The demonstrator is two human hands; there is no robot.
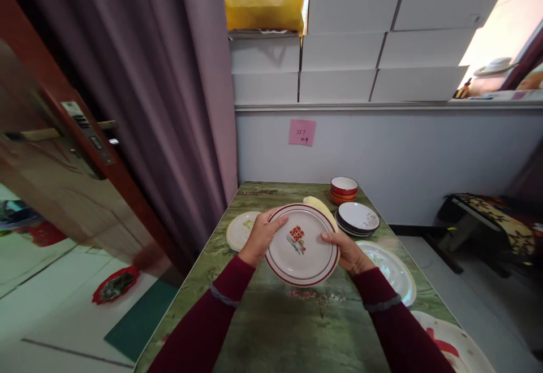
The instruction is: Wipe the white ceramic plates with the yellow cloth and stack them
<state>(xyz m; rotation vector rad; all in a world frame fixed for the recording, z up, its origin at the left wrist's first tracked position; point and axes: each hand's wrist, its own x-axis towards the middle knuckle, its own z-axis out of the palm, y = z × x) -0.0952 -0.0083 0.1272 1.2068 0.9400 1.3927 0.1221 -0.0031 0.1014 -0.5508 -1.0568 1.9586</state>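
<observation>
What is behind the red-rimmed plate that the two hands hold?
A pale yellow object pokes out past the red-rimmed plate; the plate covers most of it, so its kind is unclear. Farther back stand stacked bowls.

The red-rimmed plate [302, 244] hides most of a pale yellow thing [319, 204] behind it, and too little shows to name it. The right hand [347, 250] has its fingers out of sight under the rim. A red-patterned plate [453, 345] at the surface's near right corner is cut off. The pink note's [302, 132] writing is too small to read.
</observation>
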